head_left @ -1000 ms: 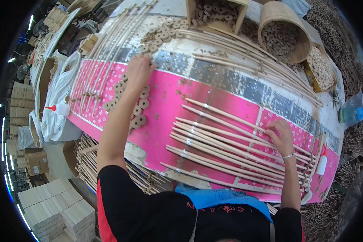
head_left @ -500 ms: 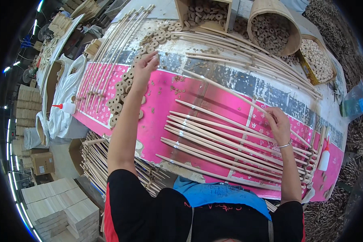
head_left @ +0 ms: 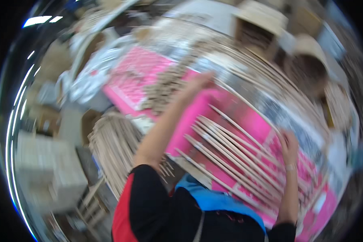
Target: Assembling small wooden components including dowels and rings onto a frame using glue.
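The view is smeared by motion. My right hand (head_left: 288,147) is closed on a long pale wooden stick (head_left: 246,103), which slants up to the left over the pink table cover. Near that stick's upper left end is my left hand (head_left: 201,80); blur hides whether its fingers touch the stick or hold anything. Below lie several more wooden sticks (head_left: 230,155), side by side, their right ends at a wooden crosspiece (head_left: 316,192). Left of them, small tan wooden rings (head_left: 164,89) lie heaped on the table.
At the back stand a wooden box (head_left: 256,34) and a round wooden tub (head_left: 306,64). More sticks (head_left: 266,72) lie across the far table. A stack of pale boards (head_left: 48,169) and a bundle of sticks (head_left: 115,147) are on the left. A white bottle (head_left: 320,203) lies at right.
My left hand has moved right, from beside the rings to near the held stick's upper end. My right hand keeps its hold. The whole view has turned and shifted.
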`<state>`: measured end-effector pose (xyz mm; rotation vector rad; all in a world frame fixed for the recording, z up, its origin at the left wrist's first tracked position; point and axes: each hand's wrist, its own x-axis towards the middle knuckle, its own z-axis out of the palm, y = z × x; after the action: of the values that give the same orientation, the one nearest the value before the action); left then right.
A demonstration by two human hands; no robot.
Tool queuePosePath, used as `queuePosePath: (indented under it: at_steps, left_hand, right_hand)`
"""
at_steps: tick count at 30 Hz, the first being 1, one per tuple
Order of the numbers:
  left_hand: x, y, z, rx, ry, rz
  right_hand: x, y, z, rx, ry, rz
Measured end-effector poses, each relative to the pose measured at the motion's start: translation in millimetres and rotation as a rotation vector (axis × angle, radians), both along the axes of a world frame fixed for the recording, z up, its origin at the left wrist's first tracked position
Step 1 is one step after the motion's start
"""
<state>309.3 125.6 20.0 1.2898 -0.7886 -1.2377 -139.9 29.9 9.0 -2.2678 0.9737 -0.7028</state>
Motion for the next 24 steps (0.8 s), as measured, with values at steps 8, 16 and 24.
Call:
queuePosePath:
  at_steps: [8,16,24]
  left_hand:
    - [-78.0,-6.5,-19.2,-0.219,0.034,0.307]
    - [-79.7,14.2,2.8,-0.268,-0.1,0.354]
    - [-90.0,36.9,24.8,-0.281,-0.157,0.342]
  right_hand:
    - [-26.6,0.9,-12.0,-0.054,-0.141,-0.014]
    - [-0.3,-0.8,23.5,-0.237,-0.064,0.041]
    - [-0.2,12.9,32.0,-0.078,-0.093,-0.025]
